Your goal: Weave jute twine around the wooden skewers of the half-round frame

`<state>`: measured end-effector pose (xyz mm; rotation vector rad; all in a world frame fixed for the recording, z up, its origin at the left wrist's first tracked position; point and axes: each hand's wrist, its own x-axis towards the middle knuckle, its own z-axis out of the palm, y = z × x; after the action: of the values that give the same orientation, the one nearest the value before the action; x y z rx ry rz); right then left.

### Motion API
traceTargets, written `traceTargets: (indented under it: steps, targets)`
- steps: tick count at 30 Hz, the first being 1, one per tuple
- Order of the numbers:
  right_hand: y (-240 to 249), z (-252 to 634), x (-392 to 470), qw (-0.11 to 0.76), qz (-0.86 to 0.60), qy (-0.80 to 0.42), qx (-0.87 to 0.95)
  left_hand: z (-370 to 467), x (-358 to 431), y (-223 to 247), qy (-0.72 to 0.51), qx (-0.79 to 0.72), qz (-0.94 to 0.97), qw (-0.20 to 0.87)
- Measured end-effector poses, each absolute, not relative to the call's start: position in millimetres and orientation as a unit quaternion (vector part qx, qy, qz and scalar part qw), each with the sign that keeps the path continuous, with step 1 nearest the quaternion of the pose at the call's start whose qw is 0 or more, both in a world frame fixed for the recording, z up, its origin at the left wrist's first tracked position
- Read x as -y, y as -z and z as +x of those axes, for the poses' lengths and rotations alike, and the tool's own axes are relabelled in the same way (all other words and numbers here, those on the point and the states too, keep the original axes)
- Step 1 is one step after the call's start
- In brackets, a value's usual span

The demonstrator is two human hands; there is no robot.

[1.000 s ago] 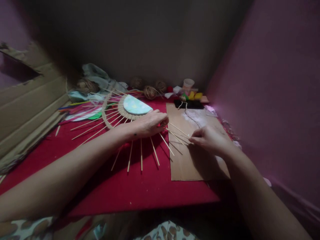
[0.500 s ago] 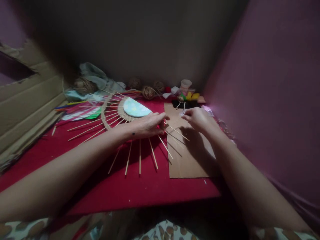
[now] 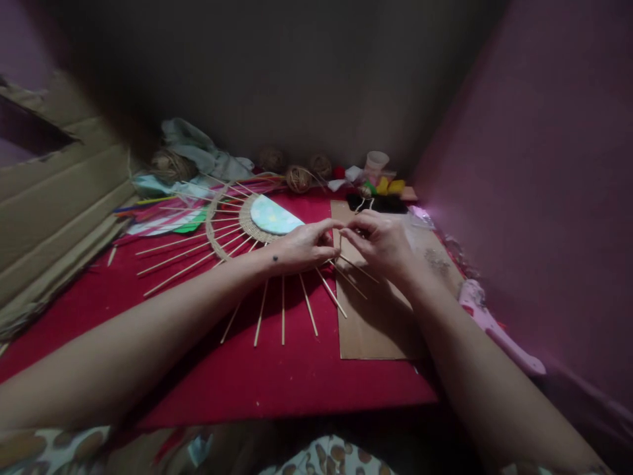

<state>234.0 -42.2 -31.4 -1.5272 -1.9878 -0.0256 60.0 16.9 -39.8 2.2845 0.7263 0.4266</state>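
Note:
A half-round frame of thin wooden sticks (image 3: 309,307) fans out on the red cloth. Woven twine bands (image 3: 210,231) cross the sticks, and a pale blue-green half-disc (image 3: 274,216) lies at the centre. My left hand (image 3: 314,245) is closed over the frame's right end, thumb and fingers around the sticks there. Just right of it, my right hand (image 3: 380,241) pinches a strand of twine (image 3: 371,204) running from a small twine ball (image 3: 364,191). The fingertips of both hands meet, hiding the spot between them.
Under the right-hand sticks lies a cardboard sheet (image 3: 366,336). A pink glue gun (image 3: 497,330) rests along the right edge. Behind are twine balls (image 3: 299,179), a plastic cup (image 3: 376,161) and coloured scraps (image 3: 390,186). Torn cardboard (image 3: 64,211) stands at left.
My right hand has moved left with the twine, bringing its fingertips to those of my left hand. The view has shifted slightly, showing the pink glue gun at right.

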Motion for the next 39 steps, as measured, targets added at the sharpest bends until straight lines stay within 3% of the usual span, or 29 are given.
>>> traceTargets:
  steps: [4, 7, 10, 13, 15, 21, 29, 31, 36, 39]
  targets:
    - [19.3, 225.4, 51.3, 0.259, -0.55, 0.088, 0.789, 63.3, -15.2, 40.3, -0.174, -0.288, 0.869, 0.363]
    - [3.6, 222.0, 60.5, 0.3, -0.609, 0.16, 0.716, 61.6, -14.9, 41.2, -0.182, -0.321, 0.796, 0.479]
    - [-3.9, 223.8, 67.7, 0.254, -0.66, 0.055, 0.705, 58.9, -17.1, 44.0, -0.202, -0.332, 0.737, 0.554]
    - [7.6, 229.3, 66.9, 0.113, -0.676, -0.083, 0.724, 57.8, -19.5, 44.7, -0.227, -0.336, 0.746, 0.528]
    - [21.1, 232.9, 63.2, 0.087, -0.681, -0.081, 0.723, 57.9, -19.5, 42.6, -0.238, -0.345, 0.757, 0.502]
    - [47.1, 234.7, 50.4, 0.196, -0.631, -0.086, 0.746, 57.7, -12.9, 35.0, -0.239, -0.338, 0.767, 0.49]
    - [49.8, 230.8, 42.9, 0.224, -0.628, -0.102, 0.739, 55.0, -2.4, 21.1, -0.151, -0.28, 0.789, 0.525]
    - [46.1, 231.1, 42.8, 0.253, -0.63, -0.161, 0.716, 53.4, -1.2, 16.6, -0.129, -0.254, 0.825, 0.489]
    - [38.8, 234.7, 43.1, 0.346, -0.591, -0.479, 0.55, 53.1, 11.2, 10.5, -0.112, -0.159, 0.933, 0.303]
    - [39.5, 236.5, 43.5, 0.4, -0.54, -0.563, 0.48, 57.5, 24.1, 14.9, -0.131, -0.107, 0.962, 0.215]
